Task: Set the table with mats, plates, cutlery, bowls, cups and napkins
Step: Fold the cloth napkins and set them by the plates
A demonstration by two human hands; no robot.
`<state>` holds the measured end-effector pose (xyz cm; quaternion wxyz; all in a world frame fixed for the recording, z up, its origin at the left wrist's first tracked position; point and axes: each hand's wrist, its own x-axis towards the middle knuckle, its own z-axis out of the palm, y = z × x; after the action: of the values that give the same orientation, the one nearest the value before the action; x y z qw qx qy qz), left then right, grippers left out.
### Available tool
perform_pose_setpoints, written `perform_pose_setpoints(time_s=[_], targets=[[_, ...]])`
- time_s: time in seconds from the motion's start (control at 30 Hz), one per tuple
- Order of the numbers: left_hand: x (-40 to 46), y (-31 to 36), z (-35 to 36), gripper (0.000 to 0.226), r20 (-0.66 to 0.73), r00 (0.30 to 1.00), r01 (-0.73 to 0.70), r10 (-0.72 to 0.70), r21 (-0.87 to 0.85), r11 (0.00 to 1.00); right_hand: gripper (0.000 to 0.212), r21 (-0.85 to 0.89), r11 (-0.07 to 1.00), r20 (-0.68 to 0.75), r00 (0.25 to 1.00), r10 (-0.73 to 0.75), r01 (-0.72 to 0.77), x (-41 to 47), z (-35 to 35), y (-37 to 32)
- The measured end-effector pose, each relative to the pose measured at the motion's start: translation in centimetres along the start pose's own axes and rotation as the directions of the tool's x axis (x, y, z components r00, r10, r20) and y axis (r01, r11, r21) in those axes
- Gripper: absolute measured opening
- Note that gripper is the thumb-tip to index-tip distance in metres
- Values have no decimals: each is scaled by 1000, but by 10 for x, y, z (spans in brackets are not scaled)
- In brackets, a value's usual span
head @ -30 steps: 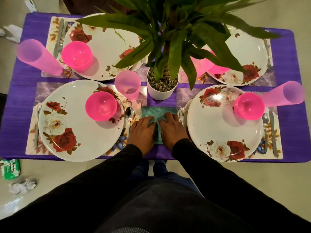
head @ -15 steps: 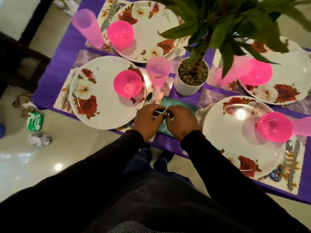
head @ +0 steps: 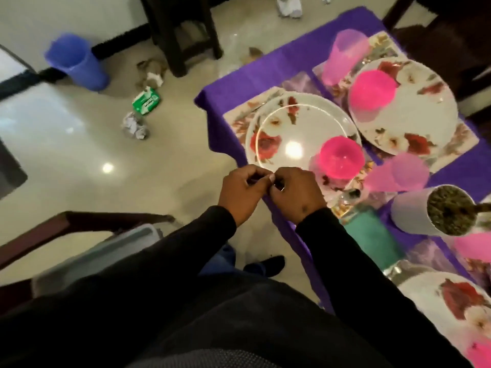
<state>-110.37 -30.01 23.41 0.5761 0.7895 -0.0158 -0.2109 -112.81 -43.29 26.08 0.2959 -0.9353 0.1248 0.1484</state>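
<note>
Head view: both sets of fingers are curled together, left hand (head: 240, 193) and right hand (head: 295, 193) touching (whatever they pinch is too small to tell) above the bench edge. Just beyond is a flowered plate (head: 289, 134) carrying a pink bowl (head: 341, 159); a folded teal napkin (head: 372, 239) lies to the right.

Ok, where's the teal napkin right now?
Head view, right of centre: the teal napkin lies on the purple cloth, beside the white plant pot, just right of the right sleeve.
</note>
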Motion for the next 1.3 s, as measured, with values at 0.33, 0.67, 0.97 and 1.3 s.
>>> perform_pose_setpoints(time_s=[0.33,0.67,0.97,1.3], targets=[[-13,-95,-144,14,-370,890,211,-265,-181,961,20,-158,933,412,880,-236,324,60,116,-146],[-94,-178,-186,16,-648,560,376,-515,-355,856,12,-140,688,813,480,-330,712,50,232,-220],[-150,-229,-165,16,-677,268,484,-686,-521,703,20,-40,541,919,243,-310,840,14,316,-216],[-204,-346,-117,16,-399,134,560,-907,-725,402,14,-140,533,942,278,-187,834,-14,422,-162]])
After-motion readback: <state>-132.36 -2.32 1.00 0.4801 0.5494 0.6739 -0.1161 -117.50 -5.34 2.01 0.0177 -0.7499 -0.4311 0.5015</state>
